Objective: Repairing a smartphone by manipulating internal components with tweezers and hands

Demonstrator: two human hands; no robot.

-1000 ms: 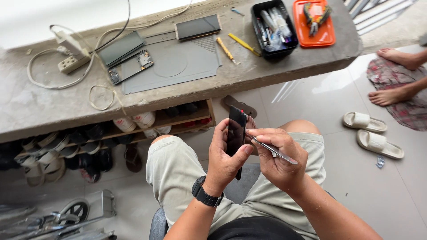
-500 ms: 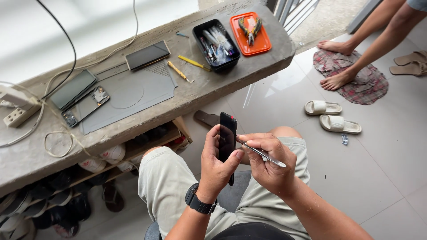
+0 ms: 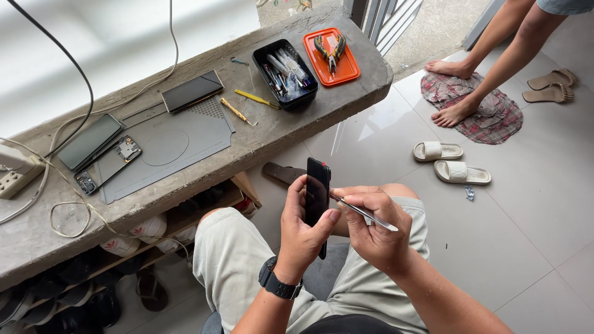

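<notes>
Head view | I see left hand (image 3: 303,238) fingers clamped round dark phone (image 3: 317,196), upright over lap | right hand (image 3: 371,229) fingers pinched on metal pry tool (image 3: 365,214), tip at phone edge | risk: tool slips, gouges screen; phone drops to tile floor (image 3: 538,204).

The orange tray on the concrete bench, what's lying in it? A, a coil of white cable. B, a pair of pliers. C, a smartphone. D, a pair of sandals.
B: the orange tray near the bench's right end holds a pair of pliers with green and orange handles, and nothing else shows in it.
</notes>
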